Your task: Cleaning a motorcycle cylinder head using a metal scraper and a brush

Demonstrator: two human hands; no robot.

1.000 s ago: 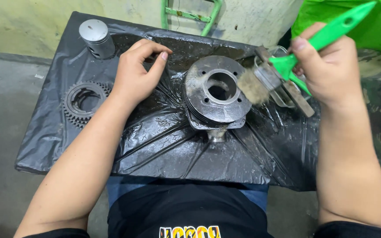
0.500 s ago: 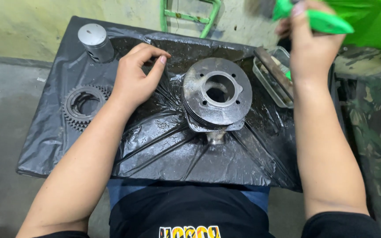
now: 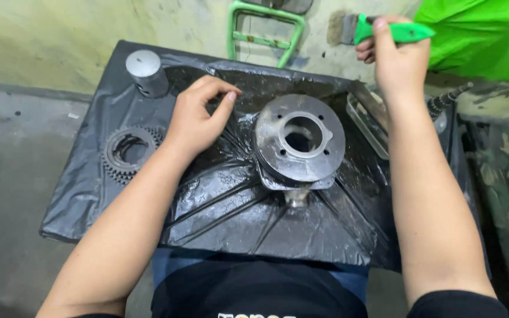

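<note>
Head view: right hand [image 3: 399,59], fist shut round green-handled brush [image 3: 378,30], now lifted off engine cylinder [image 3: 298,141] mid-sheet toward wall; left hand [image 3: 198,115] empty, loosely curled, still pressing black plastic [image 3: 219,212]; brushing paused.

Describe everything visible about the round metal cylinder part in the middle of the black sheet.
The metal cylinder is dull grey, grimy and wet-looking, round, with a wide central bore and small holes in its flat top face. Stacked fins show along its side, and a short stub sticks out toward the person. It sits bore-up on the wrinkled black plastic sheet. Neither hand touches it: the left hand rests on the sheet beside it.
</note>
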